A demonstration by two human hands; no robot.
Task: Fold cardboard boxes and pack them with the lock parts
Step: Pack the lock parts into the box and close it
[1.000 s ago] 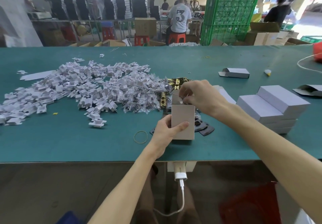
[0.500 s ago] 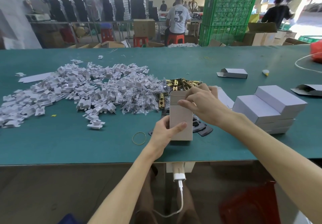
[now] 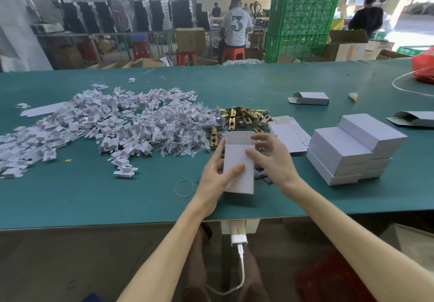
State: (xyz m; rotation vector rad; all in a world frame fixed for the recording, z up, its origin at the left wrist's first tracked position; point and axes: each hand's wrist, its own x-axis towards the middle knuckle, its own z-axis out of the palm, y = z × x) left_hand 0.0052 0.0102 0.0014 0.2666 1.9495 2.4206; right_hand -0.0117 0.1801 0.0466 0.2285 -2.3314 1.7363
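Box held on end, top open

Box (image 3: 239, 180) is plain pale cardboard, tall and narrow, with smooth unprinted faces. Its top end is open and a flap stands up at the back edge. The bottom end looks closed, and it sits low over the green table (image 3: 94, 203), though I cannot tell whether it touches.

The left hand (image 3: 217, 180) grasps the box from its left side, with the thumb laid across the front face and the fingers wrapped behind. The right hand (image 3: 273, 159) is at the box's upper right corner. Its fingers are spread and loose, and its thumb tip touches the front face near the top. So the box sits between the two hands, closer into the left palm.

Brass lock parts (image 3: 245, 116) lie just beyond the fingertips. White inserts (image 3: 94, 125) spread out well to the left of the left hand. A rubber band (image 3: 184, 188) lies just beside the left wrist. A stack (image 3: 352, 153) of closed boxes stands near the right hand, on its outer side.
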